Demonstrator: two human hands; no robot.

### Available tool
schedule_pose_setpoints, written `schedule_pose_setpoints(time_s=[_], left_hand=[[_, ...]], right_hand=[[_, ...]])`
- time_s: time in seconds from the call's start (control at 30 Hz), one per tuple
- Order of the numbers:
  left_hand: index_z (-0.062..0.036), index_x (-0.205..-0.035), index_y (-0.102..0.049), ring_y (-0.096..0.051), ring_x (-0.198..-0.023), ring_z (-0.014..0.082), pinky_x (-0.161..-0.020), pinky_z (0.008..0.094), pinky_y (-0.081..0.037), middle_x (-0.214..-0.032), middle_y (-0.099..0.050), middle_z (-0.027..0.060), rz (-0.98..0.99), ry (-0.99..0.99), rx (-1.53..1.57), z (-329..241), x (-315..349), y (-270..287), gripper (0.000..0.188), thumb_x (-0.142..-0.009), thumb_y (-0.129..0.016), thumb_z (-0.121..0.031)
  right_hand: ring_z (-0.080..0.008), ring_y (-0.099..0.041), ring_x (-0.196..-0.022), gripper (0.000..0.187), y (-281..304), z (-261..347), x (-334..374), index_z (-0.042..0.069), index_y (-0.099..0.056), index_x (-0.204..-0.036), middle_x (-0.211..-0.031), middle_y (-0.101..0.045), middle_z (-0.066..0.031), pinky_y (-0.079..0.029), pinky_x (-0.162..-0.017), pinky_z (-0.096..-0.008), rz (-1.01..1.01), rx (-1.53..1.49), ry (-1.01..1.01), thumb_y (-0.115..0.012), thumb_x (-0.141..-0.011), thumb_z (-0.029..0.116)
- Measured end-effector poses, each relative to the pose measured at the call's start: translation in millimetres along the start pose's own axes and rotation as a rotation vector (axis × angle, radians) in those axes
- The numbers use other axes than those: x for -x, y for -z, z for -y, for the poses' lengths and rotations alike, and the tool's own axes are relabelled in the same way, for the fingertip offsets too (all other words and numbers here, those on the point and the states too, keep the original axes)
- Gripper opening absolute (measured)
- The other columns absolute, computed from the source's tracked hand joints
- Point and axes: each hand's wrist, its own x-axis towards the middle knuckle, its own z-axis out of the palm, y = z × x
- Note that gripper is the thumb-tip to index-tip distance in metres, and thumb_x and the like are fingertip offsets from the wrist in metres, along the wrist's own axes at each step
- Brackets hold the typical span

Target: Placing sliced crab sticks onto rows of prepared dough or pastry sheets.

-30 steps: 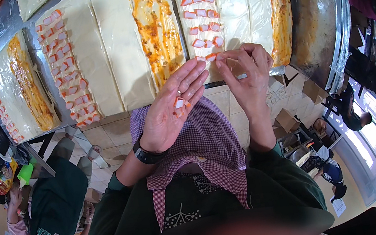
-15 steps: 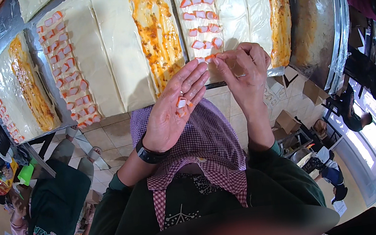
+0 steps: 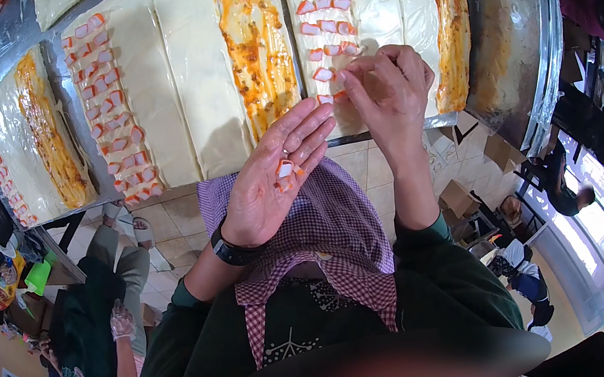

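Crab-stick-like pieces (image 3: 285, 168) in two places: small stock lying on left hand (image 3: 268, 187), short rows down the left strip of dough sheet (image 3: 378, 10) straight ahead. Left hand palm up, fingers stretched out and only slightly spread, not closed on anything, just carrying. Right hand (image 3: 394, 99) over near end of the rows, thumb and index tips close to each other; cannot tell whether clamped on a piece, contact hidden by the fingers. Orange sauce band (image 3: 447, 23) well apart, along right side of same sheet.

For a clean placement, as a judgement: hold left palm level and low by the near edge, for a short hop to the right hand. Pinch one piece at a time, lightly, by the sides; probably soft and a bit slippery. Lower straight down, press just enough to seat, open gently so as not to drag neighbours. Match spacing to the rows farther up. Mind right knuckles over the glossy dough, easy to smear. Hold last row back from near edge
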Motion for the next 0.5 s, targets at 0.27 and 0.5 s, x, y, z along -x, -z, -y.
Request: schedule_pose_setpoints(time_s=[0.27,0.5], left_hand=[[0.003,-0.148,-0.013,-0.024,-0.142,0.0312,-0.117,0.0386,-0.017,-0.152,-0.02,0.0245,0.005,-0.027,0.006,-4.5,1.5,3.8,0.069,-0.097,-0.036,-0.037],[0.0017,-0.148,-0.013,-0.024,-0.142,0.0313,-0.117,0.039,-0.017,-0.152,-0.021,0.0242,0.015,-0.044,0.034,-9.8,3.6,4.3,0.069,-0.097,-0.036,-0.038]], right_hand=[[-0.0189,-0.053,-0.086,0.016,-6.3,2.2,-14.1,0.014,-0.069,-0.082,-0.085,-0.052,-0.0025,-0.031,-0.082,-0.0358,-0.031,-0.013,0.002,-0.078,-0.071,0.022],[-0.018,-0.053,-0.085,0.015,-12.2,3.3,-25.7,0.014,-0.07,-0.081,-0.083,-0.053,-0.0013,-0.032,-0.082,-0.0358,-0.025,0.016,0.002,-0.078,-0.072,0.023]])
